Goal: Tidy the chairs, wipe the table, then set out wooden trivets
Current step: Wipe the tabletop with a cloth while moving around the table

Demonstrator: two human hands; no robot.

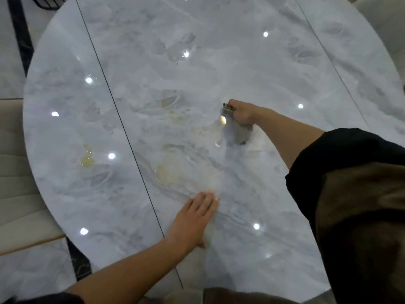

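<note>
A glossy grey marble table fills the view. Near its middle my right hand grips a bunched grey cloth and presses it on the tabletop. My left hand lies flat on the table close to the near edge, fingers straight, holding nothing. Yellowish smears mark the left part of the top, and a paler stain lies just beyond my left fingers. No trivets are in view.
A beige chair stands at the table's left side, and another pale chair shows at the far right corner. A dark wire object sits at the top left edge. Two thin seams cross the tabletop.
</note>
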